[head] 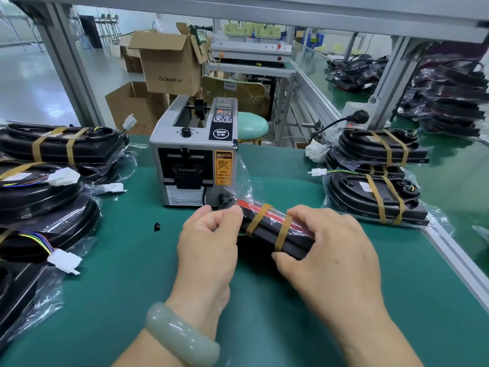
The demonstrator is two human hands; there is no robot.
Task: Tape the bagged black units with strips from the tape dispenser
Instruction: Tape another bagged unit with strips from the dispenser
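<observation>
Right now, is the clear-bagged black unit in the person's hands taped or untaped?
Taped: two tan tape strips wrap the clear-bagged black unit.

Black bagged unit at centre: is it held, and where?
Left hand pinches the left end of the black plastic-bagged unit; right hand grips its right end.

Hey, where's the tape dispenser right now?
In the head view the tape dispenser stands mid-table on the green mat, just behind the bagged black unit that the left hand and right hand hold.
</observation>
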